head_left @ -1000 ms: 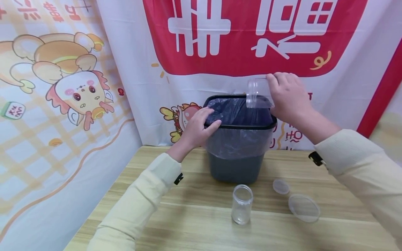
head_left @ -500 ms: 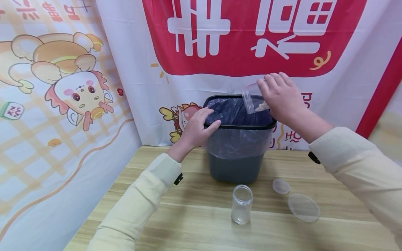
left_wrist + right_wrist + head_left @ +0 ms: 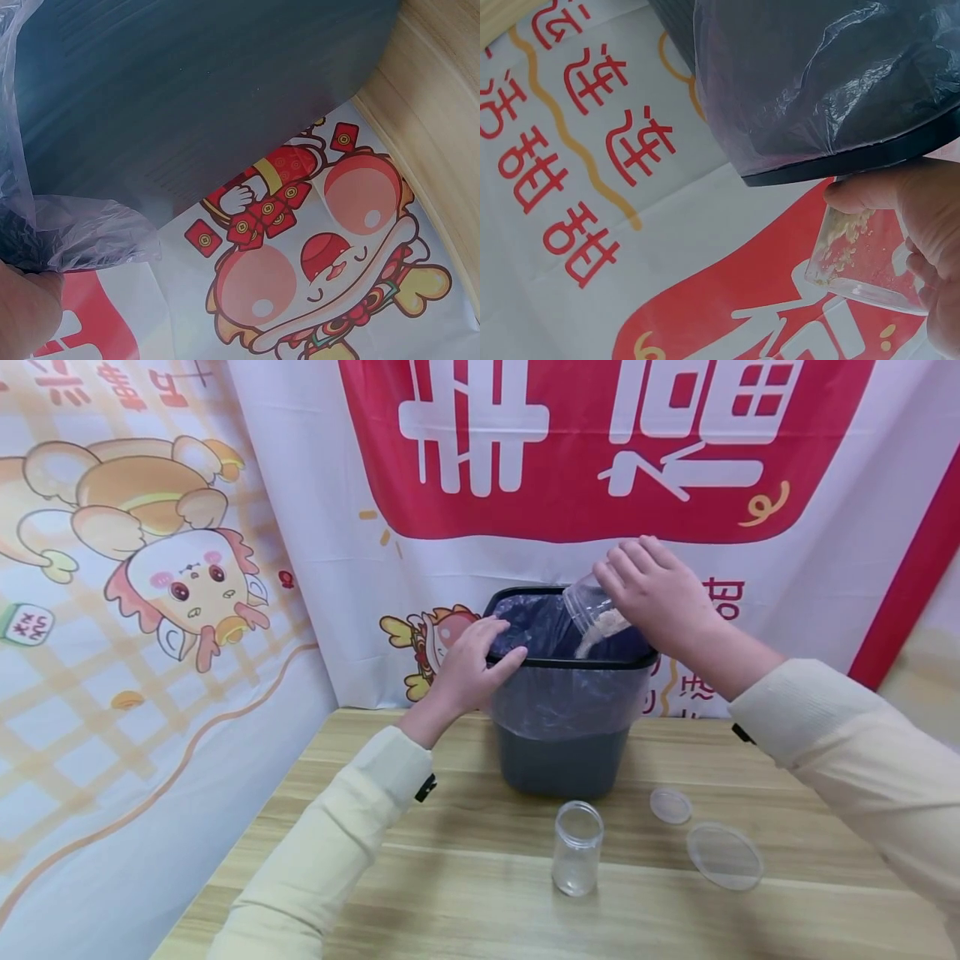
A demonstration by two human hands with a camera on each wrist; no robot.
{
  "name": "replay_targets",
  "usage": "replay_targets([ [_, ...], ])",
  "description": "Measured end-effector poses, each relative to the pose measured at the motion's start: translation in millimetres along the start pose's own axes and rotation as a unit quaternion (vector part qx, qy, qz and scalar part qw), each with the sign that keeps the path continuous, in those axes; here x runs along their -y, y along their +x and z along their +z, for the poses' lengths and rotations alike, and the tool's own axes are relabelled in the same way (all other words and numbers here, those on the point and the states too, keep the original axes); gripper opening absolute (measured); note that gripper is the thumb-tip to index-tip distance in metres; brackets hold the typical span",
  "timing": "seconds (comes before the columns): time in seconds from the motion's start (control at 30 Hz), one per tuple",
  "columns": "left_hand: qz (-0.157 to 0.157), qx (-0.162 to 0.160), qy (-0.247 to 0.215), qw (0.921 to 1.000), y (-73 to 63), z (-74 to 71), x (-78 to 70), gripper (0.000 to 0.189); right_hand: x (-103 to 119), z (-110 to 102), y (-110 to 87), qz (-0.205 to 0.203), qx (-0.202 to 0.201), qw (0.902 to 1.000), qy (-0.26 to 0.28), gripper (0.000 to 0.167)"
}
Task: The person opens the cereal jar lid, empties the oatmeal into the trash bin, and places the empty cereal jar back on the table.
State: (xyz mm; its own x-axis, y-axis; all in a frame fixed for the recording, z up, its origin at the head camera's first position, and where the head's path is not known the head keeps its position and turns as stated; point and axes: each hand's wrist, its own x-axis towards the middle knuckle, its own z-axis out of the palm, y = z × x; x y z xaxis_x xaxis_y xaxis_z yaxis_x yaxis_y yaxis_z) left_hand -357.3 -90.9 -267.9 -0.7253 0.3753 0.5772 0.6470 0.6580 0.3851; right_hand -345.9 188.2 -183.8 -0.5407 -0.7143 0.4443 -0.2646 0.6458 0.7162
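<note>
My right hand (image 3: pixel 660 597) grips a clear plastic jar (image 3: pixel 579 600), tilted mouth-down over a dark grey trash bin (image 3: pixel 562 764). Pale flakes (image 3: pixel 600 628) spill from its mouth into the bin. In the right wrist view the thumb lies along the jar's wall, and flakes (image 3: pixel 847 240) cling inside. My left hand (image 3: pixel 472 668) rests on the bin's black rim at the left corner, fingers and thumb extended over the edge. A clear liner bag (image 3: pixel 566 697) is folded over the rim. The bin's bottom is hidden.
A second clear jar (image 3: pixel 577 852) stands upright and uncapped in front of the bin. Two flat clear lids, a small one (image 3: pixel 671 807) and a larger one (image 3: pixel 724 857), lie to its right on the wooden table (image 3: pixel 450 893). A printed cloth (image 3: pixel 420 560) hangs close behind the bin.
My right hand has moved left and tipped the jar from sideways to mouth-down; flakes now pour out of it. The left hand stays on the rim.
</note>
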Motion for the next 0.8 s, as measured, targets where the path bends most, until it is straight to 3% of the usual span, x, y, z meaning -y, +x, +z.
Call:
replay_targets([
  [0.47, -0.002, 0.002, 0.002, 1.0000, -0.4, -0.9, -0.9, 0.061, -3, -1, 8.1, -0.085, 0.009, 0.9910, -0.104, 0.098],
  [0.7, 0.007, -0.004, 0.004, 1.0000, 0.7, -0.1, 0.5, 0.059, -2, -4, 15.2, -0.128, 0.001, 0.9805, -0.149, 0.096],
  [0.8, 0.011, -0.006, 0.005, 0.9999, 1.1, -0.3, 0.8, 0.059, -1, -6, 18.3, -0.152, -0.001, 0.9716, -0.181, 0.096],
])
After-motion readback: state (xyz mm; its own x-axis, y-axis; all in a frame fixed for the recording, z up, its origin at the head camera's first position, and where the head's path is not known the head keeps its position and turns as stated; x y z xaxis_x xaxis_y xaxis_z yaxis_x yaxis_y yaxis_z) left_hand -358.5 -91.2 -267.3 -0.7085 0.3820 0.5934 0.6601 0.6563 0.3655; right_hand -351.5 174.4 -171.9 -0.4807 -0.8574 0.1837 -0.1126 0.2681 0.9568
